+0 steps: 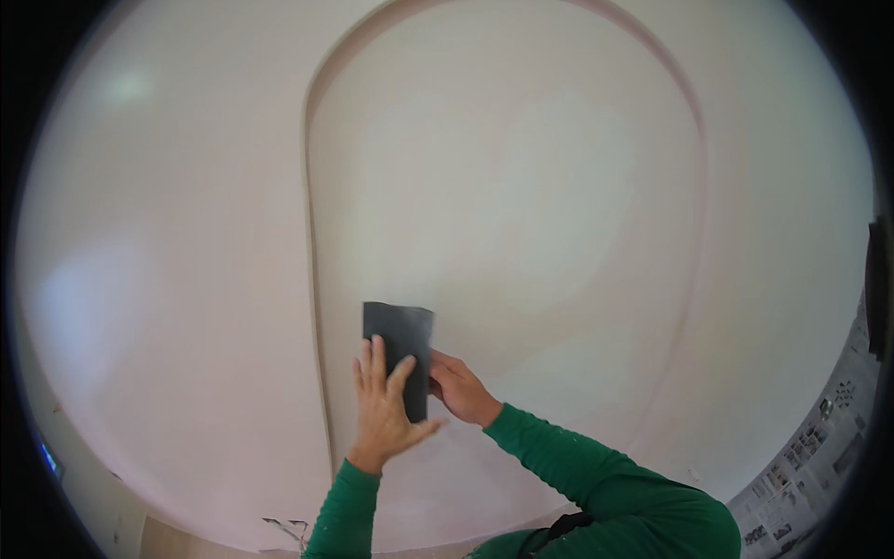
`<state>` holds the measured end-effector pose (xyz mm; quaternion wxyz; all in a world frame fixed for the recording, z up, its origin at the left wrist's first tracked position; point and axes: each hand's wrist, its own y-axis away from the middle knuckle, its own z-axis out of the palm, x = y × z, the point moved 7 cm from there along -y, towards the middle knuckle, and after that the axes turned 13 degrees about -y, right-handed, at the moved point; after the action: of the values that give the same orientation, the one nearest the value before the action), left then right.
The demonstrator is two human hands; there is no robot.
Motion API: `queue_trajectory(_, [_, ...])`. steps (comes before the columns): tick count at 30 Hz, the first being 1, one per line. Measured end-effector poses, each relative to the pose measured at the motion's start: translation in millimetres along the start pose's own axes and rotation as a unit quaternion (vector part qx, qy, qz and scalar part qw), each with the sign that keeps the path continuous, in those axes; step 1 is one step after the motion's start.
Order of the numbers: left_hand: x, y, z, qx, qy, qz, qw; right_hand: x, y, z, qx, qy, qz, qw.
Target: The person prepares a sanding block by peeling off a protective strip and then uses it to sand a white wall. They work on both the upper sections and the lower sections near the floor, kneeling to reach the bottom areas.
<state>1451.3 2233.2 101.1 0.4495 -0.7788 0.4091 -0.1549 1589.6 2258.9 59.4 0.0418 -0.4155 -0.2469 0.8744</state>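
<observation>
A dark grey sheet of sandpaper (399, 337) lies flat against a pale pink-white wall (521, 186). My left hand (384, 402) presses on its lower left part with the fingers spread upward. My right hand (458, 387) grips the sheet's right edge from the side, the fingers partly hidden behind the paper. Both arms wear green sleeves and rise from the lower edge. The sheet sits just right of a raised arch-shaped moulding (317, 279) on the wall.
The arch moulding curves over the top and comes down on the right (698, 233). Newspaper sheets (819, 456) cover a surface at the lower right. A dark object (875, 289) sits at the right rim. A small cracked patch (289, 528) shows low on the wall.
</observation>
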Motion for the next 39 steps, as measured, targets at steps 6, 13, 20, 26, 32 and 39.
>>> queue_trajectory(6, [-6,11,63,0.069,-0.164,-0.025,0.984,-16,12,-38,0.017,0.420,-0.095,0.902])
queue_trajectory(13, [0,-49,23,0.092,-0.282,-0.011,0.955,-67,140,-92,0.062,0.350,-0.134,0.925])
queue_trajectory(20, [-4,-298,-68,0.302,-0.346,0.088,0.884,-79,132,-89,-0.002,0.349,-0.101,0.932])
queue_trajectory(26, [-66,26,96,0.074,-0.337,-0.052,0.937,-94,239,-215,0.198,0.384,-0.024,0.902])
queue_trajectory(32, [-36,-124,85,0.046,-0.291,0.099,0.950,-141,189,-217,0.187,0.491,-0.061,0.849])
queue_trajectory(39, [105,-335,26,0.233,-0.298,0.185,0.907,-184,140,-114,0.005,0.480,-0.216,0.850])
